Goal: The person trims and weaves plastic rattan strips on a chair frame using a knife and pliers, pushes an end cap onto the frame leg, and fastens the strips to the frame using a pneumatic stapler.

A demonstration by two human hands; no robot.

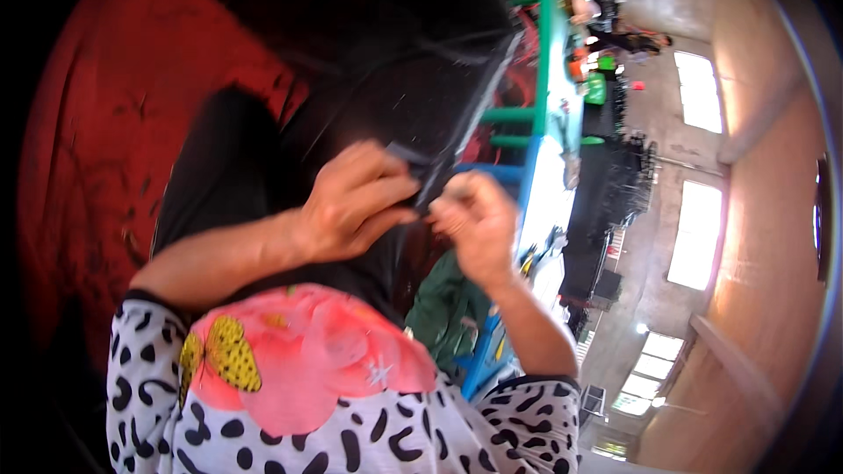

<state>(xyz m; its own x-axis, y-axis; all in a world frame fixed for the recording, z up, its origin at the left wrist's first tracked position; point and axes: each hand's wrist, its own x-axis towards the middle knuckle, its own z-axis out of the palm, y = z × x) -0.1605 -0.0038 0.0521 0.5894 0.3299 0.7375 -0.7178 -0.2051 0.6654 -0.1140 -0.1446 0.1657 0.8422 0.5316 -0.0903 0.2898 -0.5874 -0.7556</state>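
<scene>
My two bare hands meet near the middle of the view, at the near end of a black sheet (378,105). From where the fingertips come together, the sheet spreads away between 11 and 1 o'clock, glossy in places, and a straight, pale-lit edge runs off toward 1 o'clock.

My left hand (356,202), at 9 o'clock, is clamped on the sheet's edge. My right hand (479,224), at 3 o'clock, pinches the same edge, thumb and fingers drawn together; motion blur hides the exact grip. The fingertips are just beside each other; I cannot tell whether they touch.

I judge the step in hand to be working this edge between both hands, perhaps folding or straightening it. The next move seems to call for small fingertip motions, with one pinch held firm while the other shifts.

Room is tightest on the right: a blue rail (505,172) passes near my right hand at 2 o'clock, a green metal frame (546,26) stands at 1 o'clock, and a pale surface (562,110) lies beyond. Dark green cloth (443,307) bunches at 6 o'clock. My black-trousered knee (228,123) rises at 10 o'clock. Past it, the red floor (97,123), dotted with dark scraps, seems to offer wider room.
</scene>
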